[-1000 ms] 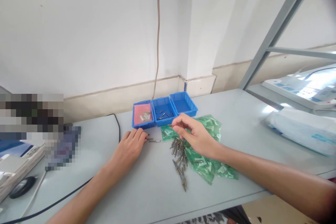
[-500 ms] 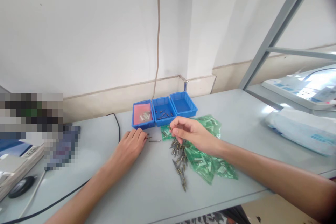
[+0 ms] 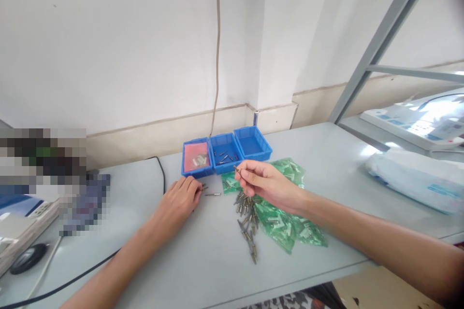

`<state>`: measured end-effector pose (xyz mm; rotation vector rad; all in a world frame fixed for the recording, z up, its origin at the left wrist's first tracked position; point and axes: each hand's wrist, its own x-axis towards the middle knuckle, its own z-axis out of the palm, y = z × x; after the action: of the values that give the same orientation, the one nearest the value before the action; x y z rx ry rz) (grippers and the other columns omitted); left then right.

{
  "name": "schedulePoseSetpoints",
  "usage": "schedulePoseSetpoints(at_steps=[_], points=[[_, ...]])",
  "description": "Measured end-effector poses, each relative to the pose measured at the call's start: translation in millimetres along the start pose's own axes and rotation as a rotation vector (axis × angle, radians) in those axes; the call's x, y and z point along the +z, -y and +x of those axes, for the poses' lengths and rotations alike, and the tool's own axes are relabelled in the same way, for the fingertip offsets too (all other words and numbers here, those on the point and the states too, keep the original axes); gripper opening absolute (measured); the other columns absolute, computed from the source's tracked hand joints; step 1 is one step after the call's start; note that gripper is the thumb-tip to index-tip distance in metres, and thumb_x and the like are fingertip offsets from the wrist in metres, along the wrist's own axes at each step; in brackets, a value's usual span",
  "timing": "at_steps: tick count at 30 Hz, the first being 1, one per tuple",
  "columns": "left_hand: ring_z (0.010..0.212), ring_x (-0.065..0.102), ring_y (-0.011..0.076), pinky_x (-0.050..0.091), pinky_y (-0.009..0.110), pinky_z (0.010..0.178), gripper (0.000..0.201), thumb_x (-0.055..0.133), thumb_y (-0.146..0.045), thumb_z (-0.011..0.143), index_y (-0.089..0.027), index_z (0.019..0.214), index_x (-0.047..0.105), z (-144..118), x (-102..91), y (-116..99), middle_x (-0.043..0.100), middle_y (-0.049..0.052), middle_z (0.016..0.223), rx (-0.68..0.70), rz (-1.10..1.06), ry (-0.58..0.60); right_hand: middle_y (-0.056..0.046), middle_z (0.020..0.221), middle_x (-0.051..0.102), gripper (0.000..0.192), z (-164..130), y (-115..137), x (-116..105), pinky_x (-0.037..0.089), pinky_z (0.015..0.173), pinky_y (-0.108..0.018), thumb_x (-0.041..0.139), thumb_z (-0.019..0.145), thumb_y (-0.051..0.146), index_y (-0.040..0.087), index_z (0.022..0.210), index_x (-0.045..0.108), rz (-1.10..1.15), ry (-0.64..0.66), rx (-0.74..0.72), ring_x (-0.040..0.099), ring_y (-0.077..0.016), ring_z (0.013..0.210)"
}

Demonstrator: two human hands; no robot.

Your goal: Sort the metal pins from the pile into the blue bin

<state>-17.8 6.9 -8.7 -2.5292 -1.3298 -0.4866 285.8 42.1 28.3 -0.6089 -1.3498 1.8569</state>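
Note:
My right hand (image 3: 266, 184) hovers over a heap of small metal pins (image 3: 248, 224) and pinches one metal pin (image 3: 237, 170) between thumb and forefinger, its tip pointing up-left toward the trays. My left hand (image 3: 179, 200) rests palm down on the grey table (image 3: 203, 260), fingers curled over a small metal part at its fingertips; a single loose pin (image 3: 213, 194) lies just to its right. Behind both hands stand three blue trays: the left tray (image 3: 196, 157) has a pink liner and some parts, the middle tray (image 3: 225, 153) holds a few pins, the right tray (image 3: 253, 143) looks bare.
Green plastic bags (image 3: 286, 224) of parts lie under and right of the pin heap. A black cable (image 3: 162, 174) runs along the table at left, near a mouse (image 3: 27, 258) and blurred items. A white bag (image 3: 413, 178) and a grey shelf frame (image 3: 384, 43) stand at right.
My right hand has turned and lifted slightly, raising the pinched pin so it points up-left. My left hand has stayed in place.

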Motion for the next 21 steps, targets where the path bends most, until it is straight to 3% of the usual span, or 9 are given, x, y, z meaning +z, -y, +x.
schedulePoseSetpoints(at_steps=[11, 21], points=[[0.084, 0.064, 0.0224, 0.049, 0.034, 0.075, 0.014, 0.044, -0.017, 0.108, -0.021, 0.101, 0.055, 2.4, -6.3, -0.4, 0.064, 0.005, 0.094, -0.019, -0.036, -0.018, -0.002, 0.096, 0.064, 0.031, 0.0, -3.4, 0.5, 0.039, 0.066, -0.027, 0.075, 0.101, 0.047, 0.018, 0.097, 0.068, -0.046, -0.035, -0.028, 0.053, -0.0083, 0.065], [0.082, 0.062, 0.0219, 0.049, 0.034, 0.074, 0.013, 0.043, -0.017, 0.107, -0.022, 0.1, 0.052, 2.2, -5.2, 0.8, 0.063, 0.004, 0.093, -0.025, -0.049, -0.022, -0.001, 0.093, 0.065, 0.033, 0.0, -0.6, 3.0, 0.04, 0.066, -0.028, 0.069, 0.104, 0.052, 0.02, 0.098, 0.068, -0.23, -0.098, -0.089, 0.053, -0.0097, 0.065]])
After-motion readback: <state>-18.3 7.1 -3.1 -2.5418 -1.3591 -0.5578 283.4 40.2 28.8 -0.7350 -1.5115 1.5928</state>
